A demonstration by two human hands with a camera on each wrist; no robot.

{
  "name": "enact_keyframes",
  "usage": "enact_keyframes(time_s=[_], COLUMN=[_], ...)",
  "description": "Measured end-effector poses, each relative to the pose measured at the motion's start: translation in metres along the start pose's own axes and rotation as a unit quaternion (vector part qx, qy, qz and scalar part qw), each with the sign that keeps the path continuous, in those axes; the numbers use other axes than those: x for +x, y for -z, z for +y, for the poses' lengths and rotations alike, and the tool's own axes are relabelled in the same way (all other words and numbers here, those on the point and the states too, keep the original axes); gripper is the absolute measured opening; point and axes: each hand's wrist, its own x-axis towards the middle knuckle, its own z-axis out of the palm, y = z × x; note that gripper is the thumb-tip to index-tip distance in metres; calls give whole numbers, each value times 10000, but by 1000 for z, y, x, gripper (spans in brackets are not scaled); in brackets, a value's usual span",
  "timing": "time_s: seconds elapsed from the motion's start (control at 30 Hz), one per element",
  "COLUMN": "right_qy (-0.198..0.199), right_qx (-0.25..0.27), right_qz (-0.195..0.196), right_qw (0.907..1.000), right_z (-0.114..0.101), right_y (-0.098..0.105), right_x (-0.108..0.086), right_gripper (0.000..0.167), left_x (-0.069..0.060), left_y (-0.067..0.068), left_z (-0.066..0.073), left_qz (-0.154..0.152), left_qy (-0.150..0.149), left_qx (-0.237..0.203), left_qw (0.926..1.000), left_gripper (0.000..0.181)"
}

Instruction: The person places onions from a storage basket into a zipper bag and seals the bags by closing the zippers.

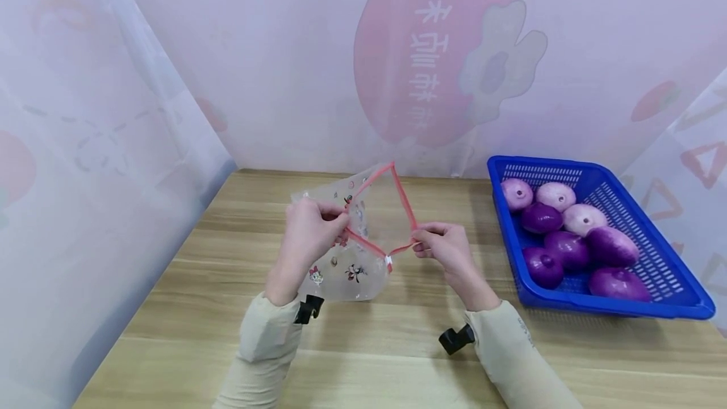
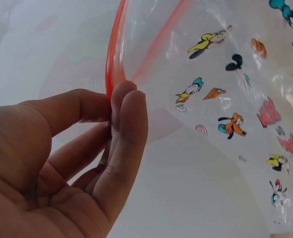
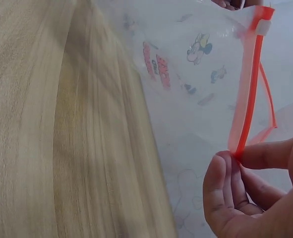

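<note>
A clear zip bag (image 1: 354,279) printed with small cartoon figures is held up over the table, its red-edged mouth spread wide. My left hand (image 1: 312,232) pinches the red rim on the left side between thumb and fingers; the left wrist view shows the same rim running up from the fingertips (image 2: 129,106). On the opposite side my right hand (image 1: 445,248) pinches the rim between thumb and fingers. A white slider (image 1: 389,260) sits at the near corner of the mouth, between the hands. No contents show inside the bag.
To the right, a blue plastic basket (image 1: 602,305) holds several purple onions (image 1: 612,246), some dark and some pale. The wooden table (image 1: 199,308) ends at a hanging printed curtain (image 1: 295,81) at the back and sides.
</note>
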Motion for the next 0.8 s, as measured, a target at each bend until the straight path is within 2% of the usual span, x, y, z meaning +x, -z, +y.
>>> enact_keyframes(time_s=[0.13, 0.2, 0.43, 0.57, 0.8], right_qy=[18, 40, 151, 385, 984], right_qx=[-58, -132, -449, -475, -535], right_qz=[-134, -176, -195, -111, -6], right_qw=[9999, 9997, 9987, 9981, 9937], right_z=[-3, -5, -13, -23, -44], right_y=[-3, -4, -4, 0, 18], right_x=[-2, -4, -11, -17, -27], right_gripper=[15, 16, 24, 27, 30], left_x=[0, 0, -1, 0, -1], left_y=[-4, -5, -7, -7, -6], left_z=[1, 2, 2, 1, 1], left_qz=[-219, -246, -154, -132, -153], left_qy=[84, 126, -39, -130, -84], left_qx=[-376, -430, -215, -184, -268], left_qw=[9990, 9987, 9996, 9997, 9995], left_gripper=[15, 15, 18, 20, 19])
